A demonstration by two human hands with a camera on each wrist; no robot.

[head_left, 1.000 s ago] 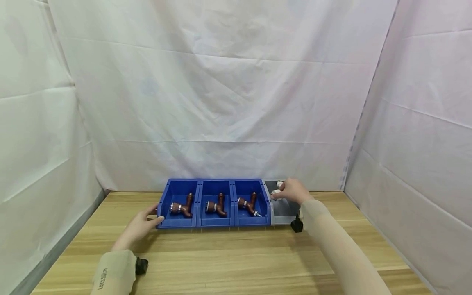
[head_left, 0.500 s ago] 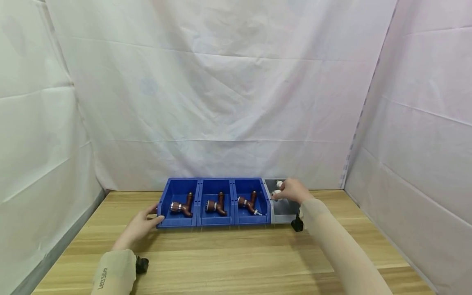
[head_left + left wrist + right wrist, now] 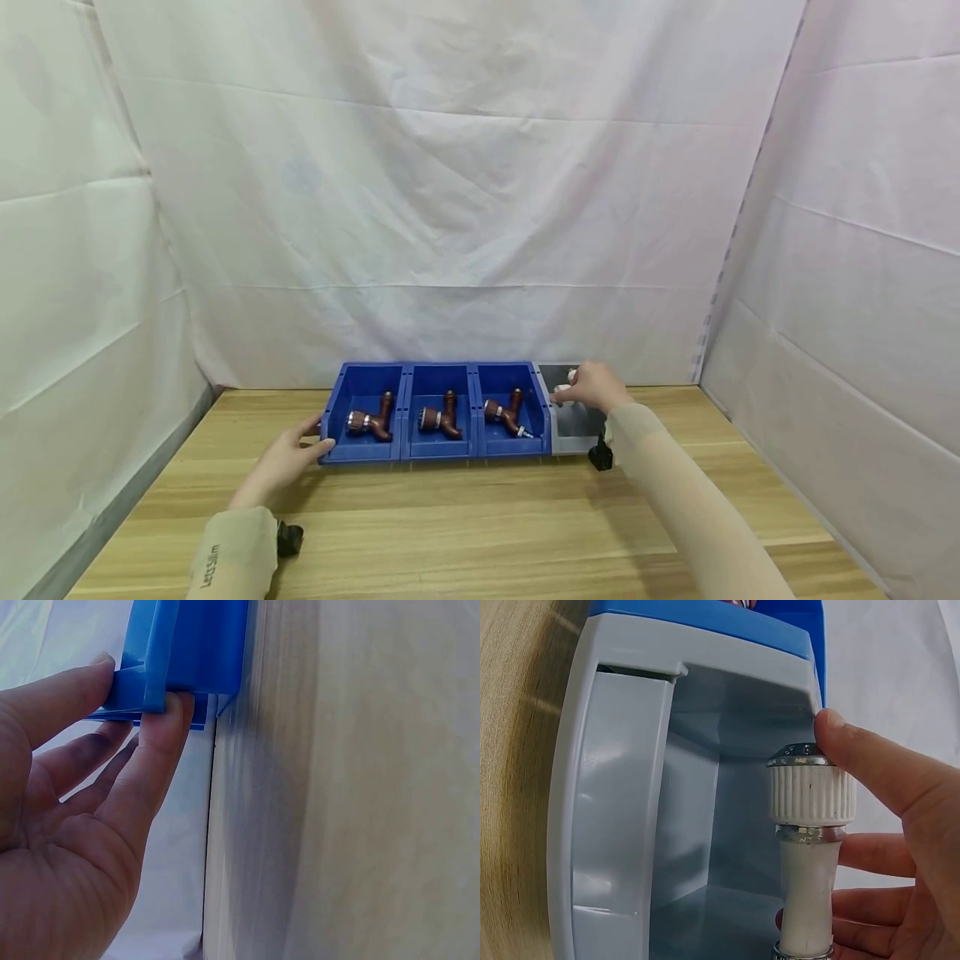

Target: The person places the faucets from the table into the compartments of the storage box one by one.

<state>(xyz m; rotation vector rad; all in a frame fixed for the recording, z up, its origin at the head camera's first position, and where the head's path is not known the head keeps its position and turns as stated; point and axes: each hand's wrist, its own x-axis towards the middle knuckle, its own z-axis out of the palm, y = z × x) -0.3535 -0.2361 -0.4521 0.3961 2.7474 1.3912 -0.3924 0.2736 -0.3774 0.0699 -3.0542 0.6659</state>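
Observation:
My left hand (image 3: 283,462) pinches the outer front corner of the leftmost blue bin (image 3: 206,645), thumb on one side of the wall and fingers on the other. Over the grey bin (image 3: 622,787) at the right end, my right hand (image 3: 597,387) holds a white valve-like fitting (image 3: 810,877) with a ribbed knob and chrome rings. In the right wrist view the thumb lies on the knob's end and the fingers curl behind the body. The fitting's lower end is cut off there; in the head view fingers hide much of it.
Three joined blue bins each hold a brown branched fitting with a ribbed knob: the left one (image 3: 381,417), the middle one (image 3: 448,417) and the right one (image 3: 513,415). White cloth (image 3: 450,208) hangs behind the wooden table (image 3: 465,533).
The white fitting in my right hand has shifted slightly and less of it shows between the fingers. My left hand stays on the blue bin.

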